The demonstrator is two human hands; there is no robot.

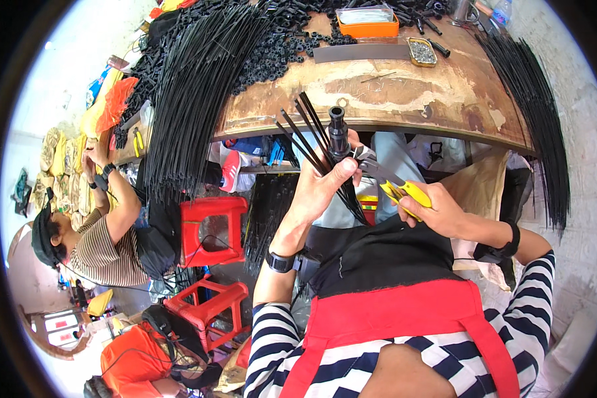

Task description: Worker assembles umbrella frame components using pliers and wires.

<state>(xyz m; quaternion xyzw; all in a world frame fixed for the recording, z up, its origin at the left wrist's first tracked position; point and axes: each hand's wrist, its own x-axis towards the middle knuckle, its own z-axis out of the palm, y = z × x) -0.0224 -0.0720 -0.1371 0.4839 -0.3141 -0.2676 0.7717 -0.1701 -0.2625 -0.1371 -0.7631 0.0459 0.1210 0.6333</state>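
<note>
My left hand is closed around a black tubular fitting with a ringed top, held upright in front of the table's edge. A fan of thin black rods is also in that grip, with ends sticking out above and below the fingers. My right hand grips yellow-handled pliers. Their grey jaws point left and meet the lower part of the fitting beside my left thumb. What the jaws bite on is too small to make out.
Long black rods hang off the wooden table's left side, with another bundle at right. Behind lie piled black fittings, an orange box and a tin of small metal pieces. Red stools and co-workers are at left.
</note>
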